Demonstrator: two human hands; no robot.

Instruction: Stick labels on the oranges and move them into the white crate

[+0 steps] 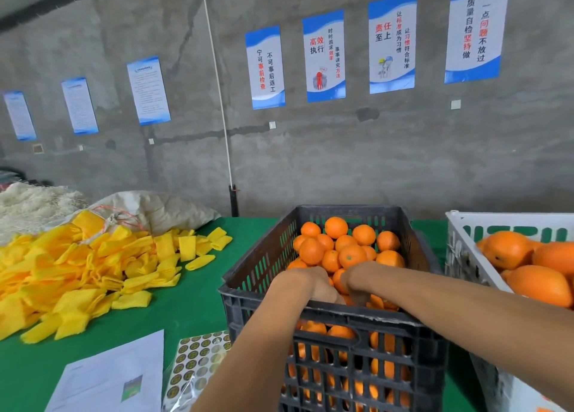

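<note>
A black slatted crate [338,318] stands in the middle of the green table, heaped with oranges [351,254]. Both my hands reach down into it near its front rim. My left hand [313,282] and my right hand [357,282] lie close together among the fruit, fingers pointing down and hidden by the rim and the oranges. What they hold cannot be made out. The white crate [462,250] stands at the right with a few large oranges [534,282] in it. A sheet of round labels [195,368] lies left of the black crate.
A big pile of yellow foam net sleeves [87,271] covers the table's left side, with a sack [155,209] and white netting [28,206] behind it. A printed paper [115,377] lies at the front left. A grey wall with posters stands behind the table.
</note>
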